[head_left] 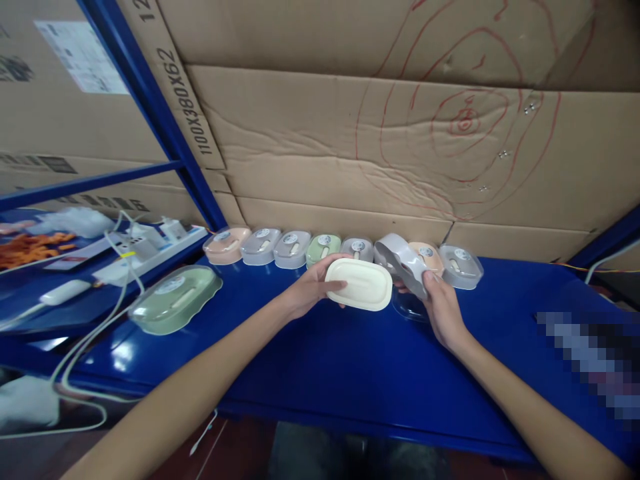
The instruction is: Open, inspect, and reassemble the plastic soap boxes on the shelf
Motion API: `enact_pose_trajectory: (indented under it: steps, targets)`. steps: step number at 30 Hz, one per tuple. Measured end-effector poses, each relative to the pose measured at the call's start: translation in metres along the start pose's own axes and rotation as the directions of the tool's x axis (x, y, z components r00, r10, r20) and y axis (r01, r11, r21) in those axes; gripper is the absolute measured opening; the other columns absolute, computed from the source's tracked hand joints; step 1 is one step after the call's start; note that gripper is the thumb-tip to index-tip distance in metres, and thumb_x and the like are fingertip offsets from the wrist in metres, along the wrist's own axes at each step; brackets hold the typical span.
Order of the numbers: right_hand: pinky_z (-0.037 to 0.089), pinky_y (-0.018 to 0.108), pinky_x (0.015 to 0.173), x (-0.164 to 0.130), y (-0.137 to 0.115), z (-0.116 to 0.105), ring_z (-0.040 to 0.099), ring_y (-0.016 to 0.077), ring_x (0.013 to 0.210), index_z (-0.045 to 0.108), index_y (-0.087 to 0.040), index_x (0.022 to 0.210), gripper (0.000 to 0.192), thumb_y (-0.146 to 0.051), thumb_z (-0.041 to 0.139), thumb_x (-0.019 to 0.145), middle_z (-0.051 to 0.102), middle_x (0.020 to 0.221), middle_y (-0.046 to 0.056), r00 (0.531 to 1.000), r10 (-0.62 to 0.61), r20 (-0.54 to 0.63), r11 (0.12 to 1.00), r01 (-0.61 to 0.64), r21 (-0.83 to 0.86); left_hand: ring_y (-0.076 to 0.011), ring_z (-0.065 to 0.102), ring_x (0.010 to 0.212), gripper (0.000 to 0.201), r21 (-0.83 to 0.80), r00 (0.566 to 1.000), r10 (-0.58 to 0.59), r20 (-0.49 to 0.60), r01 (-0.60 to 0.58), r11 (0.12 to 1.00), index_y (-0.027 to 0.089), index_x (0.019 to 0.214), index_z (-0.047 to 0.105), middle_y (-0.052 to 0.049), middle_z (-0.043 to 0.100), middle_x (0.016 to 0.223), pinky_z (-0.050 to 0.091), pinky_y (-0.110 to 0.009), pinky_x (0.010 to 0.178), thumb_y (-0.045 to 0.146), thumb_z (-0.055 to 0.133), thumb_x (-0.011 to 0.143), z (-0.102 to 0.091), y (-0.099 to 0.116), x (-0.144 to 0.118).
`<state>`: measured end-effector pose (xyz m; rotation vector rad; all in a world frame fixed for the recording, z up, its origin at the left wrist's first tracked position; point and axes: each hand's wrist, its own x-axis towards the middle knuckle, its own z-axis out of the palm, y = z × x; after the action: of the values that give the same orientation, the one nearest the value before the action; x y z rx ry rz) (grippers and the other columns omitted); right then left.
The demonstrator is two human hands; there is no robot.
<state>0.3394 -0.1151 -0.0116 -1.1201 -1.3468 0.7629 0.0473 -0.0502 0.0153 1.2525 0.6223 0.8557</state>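
The left hand (313, 288) holds a cream oval box (359, 285) just above the blue counter (350, 360), its grip closed on the box's left end with the thumb lying on top. The right hand (440, 303) sits just beside the box's right end, its grip grasping a grey tray piece (403, 261) that tilts up toward the wall. A clear lid (407, 307) lies on the counter under that hand. Behind both hands, a row of lidded boxes (293, 248) in peach, grey and green lines the cardboard wall (320, 153). A larger green lidded box (175, 300) rests well to the left.
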Motion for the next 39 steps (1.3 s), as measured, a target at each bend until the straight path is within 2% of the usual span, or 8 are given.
enact_pose_trajectory:
  steps: [4, 10, 17, 20, 24, 27, 33, 39]
  targets:
    - [0.067, 0.051, 0.093, 0.001, -0.011, 0.005, 0.082, 0.0329, 0.092, 0.079, -0.023, 0.117, 0.057, -0.073, 0.056, 0.103, 0.084, 0.094, 0.011, 0.995, 0.097, -0.021, 0.98, -0.092, 0.178, -0.025, 0.074, 0.107, 0.069, -0.068, 0.997, -0.024, -0.069, 0.019, 0.997, 0.026, 0.139, 0.068, -0.011, 0.072, 0.138, 0.065, -0.029, 0.077, 0.021, 0.094, 0.075, -0.004, -0.001, 0.002]
    - [0.068, 0.053, 0.092, 0.003, -0.014, 0.002, 0.084, 0.0327, 0.089, 0.076, -0.025, 0.126, 0.059, -0.074, 0.051, 0.105, 0.085, 0.096, 0.011, 1.0, 0.028, -0.013, 0.985, -0.025, 0.173, -0.0262, 0.074, 0.11, 0.069, -0.169, 0.996, -0.044, -0.071, 0.032, 0.985, 0.027, 0.14, 0.067, -0.011, 0.069, 0.146, 0.065, -0.035, 0.085, 0.019, 0.092, 0.077, -0.008, 0.001, 0.003]
    - [0.067, 0.05, 0.089, 0.002, 0.002, -0.002, 0.082, 0.0311, 0.091, 0.076, -0.022, 0.132, 0.061, -0.068, 0.042, 0.111, 0.084, 0.098, 0.011, 1.0, -0.024, -0.003, 0.999, 0.024, 0.033, -0.0283, 0.074, 0.11, 0.067, -0.194, 0.994, -0.112, -0.015, 0.107, 0.975, 0.031, 0.145, 0.064, -0.012, 0.066, 0.152, 0.067, -0.042, 0.086, 0.025, 0.089, 0.083, 0.0, 0.006, -0.001]
    - [0.064, 0.052, 0.098, -0.002, -0.001, -0.004, 0.078, 0.0333, 0.11, 0.076, -0.024, 0.134, 0.056, -0.067, 0.048, 0.11, 0.082, 0.119, 0.012, 0.992, -0.124, -0.023, 0.985, 0.121, -0.126, -0.0286, 0.074, 0.11, 0.057, -0.199, 0.99, -0.139, -0.03, 0.13, 0.971, 0.029, 0.143, 0.067, -0.012, 0.068, 0.148, 0.067, -0.041, 0.084, 0.037, 0.085, 0.089, 0.004, 0.007, -0.002]
    - [0.054, 0.059, 0.115, -0.012, -0.015, -0.002, 0.063, 0.038, 0.138, 0.067, -0.03, 0.15, 0.055, -0.063, 0.06, 0.106, 0.065, 0.146, 0.013, 0.923, -0.377, 0.073, 0.825, 0.371, -0.426, -0.0326, 0.073, 0.115, 0.05, -0.254, 0.986, -0.168, 0.008, 0.165, 0.953, 0.027, 0.138, 0.07, -0.012, 0.069, 0.145, 0.068, -0.046, 0.083, 0.054, 0.073, 0.096, 0.007, 0.005, -0.001]
    - [0.053, 0.062, 0.118, -0.02, -0.022, 0.003, 0.056, 0.0408, 0.145, 0.058, -0.033, 0.16, 0.064, -0.061, 0.067, 0.103, 0.055, 0.152, 0.015, 0.862, -0.469, 0.193, 0.694, 0.495, -0.523, -0.0356, 0.073, 0.116, 0.05, -0.288, 0.98, -0.183, 0.078, 0.198, 0.937, 0.027, 0.137, 0.07, -0.013, 0.071, 0.142, 0.067, -0.052, 0.085, 0.059, 0.067, 0.099, 0.009, 0.002, -0.001]
    - [0.052, 0.067, 0.121, -0.027, -0.021, 0.01, 0.049, 0.0438, 0.152, 0.04, -0.042, 0.172, 0.08, -0.054, 0.075, 0.101, 0.043, 0.16, 0.015, 0.792, -0.49, 0.364, 0.6, 0.61, -0.518, -0.0389, 0.071, 0.121, 0.056, -0.323, 0.966, -0.174, 0.189, 0.229, 0.918, 0.023, 0.139, 0.068, -0.018, 0.072, 0.139, 0.064, -0.055, 0.091, 0.062, 0.064, 0.101, 0.014, -0.007, -0.003]
    - [0.053, 0.07, 0.118, -0.026, -0.013, 0.011, 0.05, 0.045, 0.151, 0.042, -0.041, 0.171, 0.082, -0.052, 0.079, 0.099, 0.041, 0.162, 0.016, 0.776, -0.481, 0.409, 0.577, 0.631, -0.518, -0.0348, 0.073, 0.115, 0.051, -0.32, 0.974, -0.103, 0.201, 0.165, 0.933, 0.022, 0.135, 0.069, -0.019, 0.074, 0.133, 0.063, -0.046, 0.088, 0.06, 0.068, 0.101, 0.015, -0.012, -0.003]
